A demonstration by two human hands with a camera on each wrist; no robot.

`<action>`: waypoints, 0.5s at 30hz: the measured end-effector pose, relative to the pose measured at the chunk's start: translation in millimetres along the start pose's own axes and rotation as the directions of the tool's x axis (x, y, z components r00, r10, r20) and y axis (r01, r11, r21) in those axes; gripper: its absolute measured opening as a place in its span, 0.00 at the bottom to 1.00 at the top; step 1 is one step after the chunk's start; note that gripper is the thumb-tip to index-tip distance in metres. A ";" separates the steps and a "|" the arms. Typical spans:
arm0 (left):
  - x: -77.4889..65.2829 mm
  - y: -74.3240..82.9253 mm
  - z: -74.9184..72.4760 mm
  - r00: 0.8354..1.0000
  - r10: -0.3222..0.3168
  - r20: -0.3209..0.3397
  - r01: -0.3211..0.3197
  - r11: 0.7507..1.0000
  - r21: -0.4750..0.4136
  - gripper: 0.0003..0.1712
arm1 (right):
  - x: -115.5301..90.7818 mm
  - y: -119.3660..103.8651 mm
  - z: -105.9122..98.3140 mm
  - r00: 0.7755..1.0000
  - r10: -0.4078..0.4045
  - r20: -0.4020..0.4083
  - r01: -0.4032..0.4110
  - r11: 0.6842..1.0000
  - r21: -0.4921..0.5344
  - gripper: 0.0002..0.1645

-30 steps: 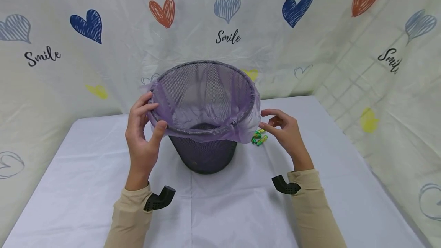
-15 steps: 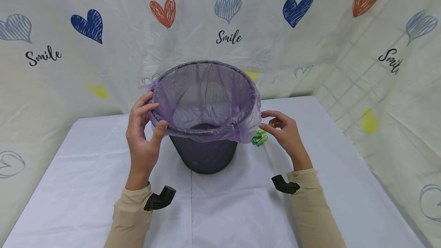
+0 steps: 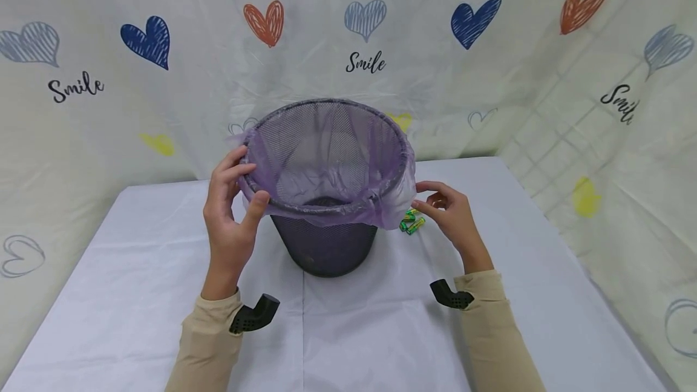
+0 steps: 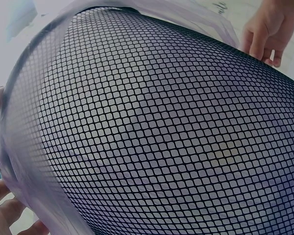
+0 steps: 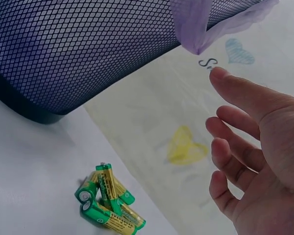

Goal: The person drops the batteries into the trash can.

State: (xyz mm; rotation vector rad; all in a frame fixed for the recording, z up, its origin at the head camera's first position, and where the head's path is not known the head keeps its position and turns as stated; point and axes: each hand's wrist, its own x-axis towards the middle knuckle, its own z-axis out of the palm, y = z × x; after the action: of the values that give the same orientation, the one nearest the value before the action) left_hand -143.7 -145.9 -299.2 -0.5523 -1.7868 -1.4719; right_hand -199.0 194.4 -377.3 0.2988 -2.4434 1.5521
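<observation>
A black wire-mesh wastebasket (image 3: 327, 250) stands on the table, its mouth lined with a thin purple bin bag (image 3: 394, 204) folded over the rim. My left hand (image 3: 231, 228) holds the near left of the rim, thumb at the front and fingertips over the edge; the left wrist view shows those fingers (image 4: 10, 210) beside the bag's fold. At the right side of the bag is my right hand (image 3: 449, 213), fingers loosely bent. In the right wrist view it holds nothing, its thumb (image 5: 235, 90) apart from the hanging purple film.
Several green and gold batteries (image 5: 108, 198) lie in a loose pile right of the wastebasket, partly hidden by the bag in the head view. A white cloth covers the table (image 3: 158, 271). Behind it hangs a pale curtain (image 3: 305, 71) printed with hearts.
The view has shifted slightly, so everything sits a little lower and further right. Both hands keep their places at the wastebasket; the batteries have not moved.
</observation>
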 end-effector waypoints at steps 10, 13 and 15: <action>0.3 -1.3 -0.3 1.000 0.014 -0.002 -0.014 0.999 -0.035 0.27 | 0.4 5.3 -2.0 1.000 0.006 -0.001 -0.006 1.000 -0.010 0.20; 0.3 -1.3 -0.5 1.000 0.014 -0.001 -0.014 0.999 -0.035 0.27 | 0.2 7.3 -2.9 1.000 0.019 0.003 -0.019 1.000 -0.018 0.20; 0.3 -1.2 -0.6 1.000 0.013 -0.001 -0.013 0.999 -0.034 0.27 | 0.1 8.7 -3.5 1.000 0.030 0.006 -0.029 0.999 -0.025 0.21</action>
State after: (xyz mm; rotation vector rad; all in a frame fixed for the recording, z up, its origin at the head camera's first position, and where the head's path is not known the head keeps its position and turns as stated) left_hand -144.6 -146.8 -299.7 -0.5793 -1.7574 -1.4963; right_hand -201.3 201.2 -383.3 0.2650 -2.4808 1.5340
